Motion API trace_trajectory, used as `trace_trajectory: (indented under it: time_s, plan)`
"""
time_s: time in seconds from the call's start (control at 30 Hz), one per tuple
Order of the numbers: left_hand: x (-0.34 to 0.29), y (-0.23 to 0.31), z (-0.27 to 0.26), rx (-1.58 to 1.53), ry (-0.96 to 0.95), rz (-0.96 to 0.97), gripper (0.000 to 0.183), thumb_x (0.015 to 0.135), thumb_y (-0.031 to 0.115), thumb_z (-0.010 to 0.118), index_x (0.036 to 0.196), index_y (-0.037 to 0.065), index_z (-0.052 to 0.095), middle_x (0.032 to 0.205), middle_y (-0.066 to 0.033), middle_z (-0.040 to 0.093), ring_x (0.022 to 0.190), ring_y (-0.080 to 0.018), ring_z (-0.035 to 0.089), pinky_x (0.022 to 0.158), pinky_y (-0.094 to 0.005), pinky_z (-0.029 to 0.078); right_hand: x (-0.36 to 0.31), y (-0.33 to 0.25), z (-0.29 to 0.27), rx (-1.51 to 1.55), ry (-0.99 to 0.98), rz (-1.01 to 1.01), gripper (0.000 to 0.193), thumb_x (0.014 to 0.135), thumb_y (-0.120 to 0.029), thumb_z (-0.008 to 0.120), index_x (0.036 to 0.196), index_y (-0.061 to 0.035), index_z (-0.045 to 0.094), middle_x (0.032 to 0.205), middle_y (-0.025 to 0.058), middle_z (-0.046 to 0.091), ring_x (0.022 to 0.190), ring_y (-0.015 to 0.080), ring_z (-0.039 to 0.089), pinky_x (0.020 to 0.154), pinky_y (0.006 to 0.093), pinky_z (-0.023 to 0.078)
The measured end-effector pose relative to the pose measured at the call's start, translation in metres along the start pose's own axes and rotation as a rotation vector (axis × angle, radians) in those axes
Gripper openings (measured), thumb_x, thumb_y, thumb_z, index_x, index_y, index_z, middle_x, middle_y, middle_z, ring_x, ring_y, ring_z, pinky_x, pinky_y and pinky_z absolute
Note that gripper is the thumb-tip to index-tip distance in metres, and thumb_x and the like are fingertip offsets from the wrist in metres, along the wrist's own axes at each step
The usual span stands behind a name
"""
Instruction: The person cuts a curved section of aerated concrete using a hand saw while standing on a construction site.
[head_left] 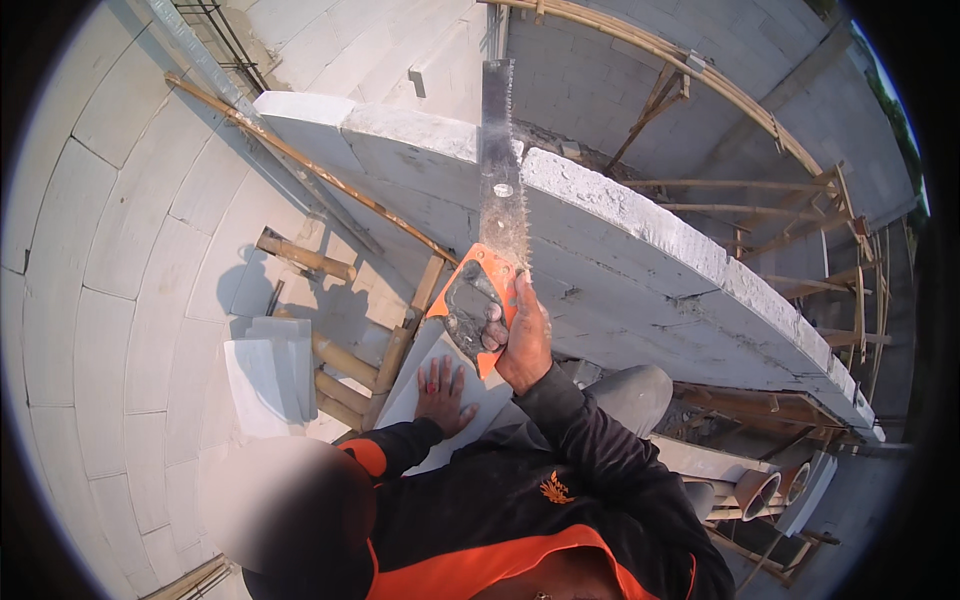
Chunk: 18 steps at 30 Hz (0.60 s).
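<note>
My right hand (pixel 527 335) is closed around the orange and black handle of a hand saw (pixel 502 190). The saw's dusty toothed blade points away from me and overlaps the top edge of a block wall (pixel 620 210); whether it touches the wall I cannot tell. My left hand (pixel 443 398) lies flat with fingers spread on a pale grey block (pixel 405 400), just left of the saw handle. A ring with a red stone shows on one of its fingers.
Left of the block are bamboo poles (pixel 345 360) and several thin pale slabs (pixel 270 375). A long bamboo pole (pixel 310 185) slants toward the wall. Bamboo scaffolding (pixel 790 215) stands beyond it at right. Round pipes (pixel 757 492) lie at lower right.
</note>
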<state>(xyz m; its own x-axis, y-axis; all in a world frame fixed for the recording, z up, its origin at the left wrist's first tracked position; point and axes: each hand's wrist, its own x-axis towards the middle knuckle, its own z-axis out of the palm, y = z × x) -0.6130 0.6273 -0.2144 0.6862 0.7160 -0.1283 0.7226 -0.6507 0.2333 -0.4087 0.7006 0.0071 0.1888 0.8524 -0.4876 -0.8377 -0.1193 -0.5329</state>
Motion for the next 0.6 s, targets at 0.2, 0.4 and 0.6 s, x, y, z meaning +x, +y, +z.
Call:
trace_trajectory:
  time_s: [0.2,0.4,0.6]
  plan:
    - [-0.001,0.001,-0.005,-0.037,-0.047,-0.042,0.09,0.09,0.059,0.052,0.155,0.002,0.027,0.161,-0.0296,0.012,0.149,-0.0513,0.005,0.115,-0.07,0.003,-0.022,-0.023,0.009,0.11,0.05,-0.272,0.038,0.104,-0.053,0.044,0.109,-0.016,0.051,0.076,-0.0008,0.051,0.054,0.0095,0.042,0.054,0.027,0.038]
    - [0.002,0.003,-0.004,-0.045,-0.046,-0.03,0.089,0.09,0.059,0.053,0.154,0.002,0.029,0.162,-0.0297,0.011,0.149,-0.0512,0.005,0.115,-0.07,0.004,0.012,0.007,0.011,0.062,-0.07,-0.11,0.037,0.106,-0.05,0.042,0.113,-0.0149,0.05,0.076,-0.0006,0.051,0.054,0.0101,0.042,0.053,0.0283,0.039]
    - [-0.002,-0.001,-0.006,-0.053,-0.033,-0.034,0.088,0.089,0.058,0.054,0.153,0.002,0.03,0.161,-0.0302,0.013,0.149,-0.0512,0.007,0.115,-0.0705,0.006,-0.007,-0.025,0.016,0.139,-0.007,-0.249,0.038,0.106,-0.051,0.041,0.113,-0.0136,0.048,0.081,0.001,0.052,0.059,0.0115,0.045,0.056,0.0293,0.041]
